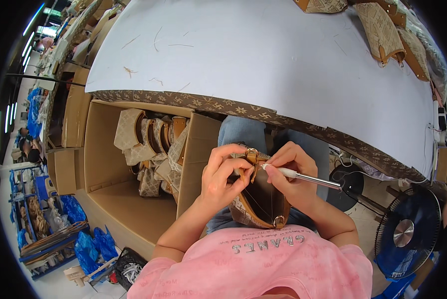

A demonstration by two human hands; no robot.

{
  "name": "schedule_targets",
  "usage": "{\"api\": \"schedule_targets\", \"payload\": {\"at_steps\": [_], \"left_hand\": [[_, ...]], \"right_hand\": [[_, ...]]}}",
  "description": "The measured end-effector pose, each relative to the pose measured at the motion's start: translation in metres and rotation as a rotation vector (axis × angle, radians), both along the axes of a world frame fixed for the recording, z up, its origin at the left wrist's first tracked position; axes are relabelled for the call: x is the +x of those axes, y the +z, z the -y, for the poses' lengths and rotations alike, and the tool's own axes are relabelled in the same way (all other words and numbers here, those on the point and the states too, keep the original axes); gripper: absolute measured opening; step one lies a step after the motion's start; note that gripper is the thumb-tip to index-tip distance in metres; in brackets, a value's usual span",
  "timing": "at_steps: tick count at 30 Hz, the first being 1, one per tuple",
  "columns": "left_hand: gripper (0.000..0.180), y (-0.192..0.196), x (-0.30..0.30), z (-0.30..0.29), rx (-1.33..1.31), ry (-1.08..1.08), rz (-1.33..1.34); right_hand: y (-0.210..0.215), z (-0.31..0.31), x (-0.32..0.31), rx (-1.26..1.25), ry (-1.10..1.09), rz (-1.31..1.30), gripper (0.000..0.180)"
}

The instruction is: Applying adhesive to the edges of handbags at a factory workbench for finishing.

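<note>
A small patterned handbag with tan leather trim rests on my lap, its opening facing up. My left hand pinches the tan strap tab and its metal buckle at the top of the bag. My right hand grips a slim pen-shaped tool with a white tip and silver shaft, its tip touching the strap tab beside my left fingers.
An open cardboard box to my left holds several similar bags. The white worktable with a patterned edge spreads ahead, more bags at its far right. A dark floor fan stands at my right.
</note>
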State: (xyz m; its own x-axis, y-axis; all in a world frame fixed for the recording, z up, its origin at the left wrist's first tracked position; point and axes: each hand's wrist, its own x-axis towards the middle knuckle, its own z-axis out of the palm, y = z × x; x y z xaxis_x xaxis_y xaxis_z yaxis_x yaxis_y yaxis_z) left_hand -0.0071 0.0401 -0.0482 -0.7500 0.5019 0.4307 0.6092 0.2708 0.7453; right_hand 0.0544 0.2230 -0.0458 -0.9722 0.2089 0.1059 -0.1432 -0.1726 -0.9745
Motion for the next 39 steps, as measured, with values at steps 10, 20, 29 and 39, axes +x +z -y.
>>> {"api": "schedule_targets", "payload": {"at_steps": [10,20,29,39], "left_hand": [[0.024,-0.0010,-0.0004,0.0011,0.017,0.010,-0.001],[0.023,-0.0021,0.0007,0.0002,0.047,0.004,0.015],[0.022,-0.0023,0.0001,0.0001,0.054,0.002,0.012],[0.019,0.0011,0.0022,0.0001,0.049,0.022,0.057]], "right_hand": [[-0.0013,0.0014,-0.0025,0.111,-0.013,-0.046,0.014],[0.0020,0.0013,-0.0018,0.136,-0.014,-0.039,0.013],[-0.0014,0.0006,-0.0043,0.187,-0.022,-0.097,0.013],[-0.0022,-0.0007,-0.0022,0.077,0.001,-0.077,0.012]]}}
